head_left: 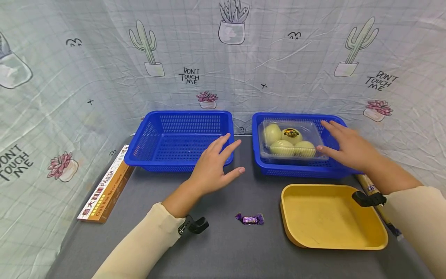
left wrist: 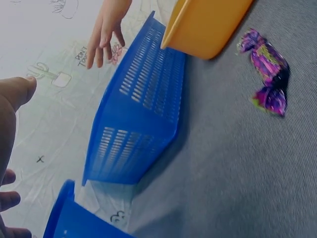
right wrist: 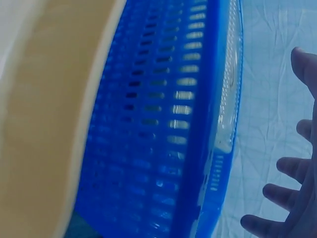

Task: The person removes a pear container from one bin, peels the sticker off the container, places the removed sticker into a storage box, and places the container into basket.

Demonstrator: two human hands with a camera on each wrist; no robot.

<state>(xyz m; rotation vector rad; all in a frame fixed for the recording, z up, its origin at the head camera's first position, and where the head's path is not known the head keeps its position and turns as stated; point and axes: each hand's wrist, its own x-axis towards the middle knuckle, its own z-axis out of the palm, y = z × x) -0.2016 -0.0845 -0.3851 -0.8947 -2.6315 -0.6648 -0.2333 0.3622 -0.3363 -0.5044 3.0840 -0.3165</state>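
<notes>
My left hand (head_left: 214, 166) hovers with spread fingers over the near right corner of the left blue basket (head_left: 181, 168), holding nothing. Above the right end of the other blue basket (head_left: 303, 170) my right hand (head_left: 348, 145) is held, fingers spread and holding nothing. Inside that basket, toward its left, sits a clear plastic box (head_left: 315, 133) with several pale green round fruits (head_left: 273, 133) and a dark label on it. The right thumb is by the box's right edge; whether it touches cannot be told. A purple wrapped candy (left wrist: 270, 69) lies on the grey table between the arms.
A yellow tray (head_left: 324, 221) stands at the front right, below the right forearm. Partly hidden beside it lies a long yellowish packet (head_left: 369, 184). At the left is a pasta box (head_left: 106, 186), slanted next to the left basket. A cactus-print cloth (head_left: 244, 77) hangs behind.
</notes>
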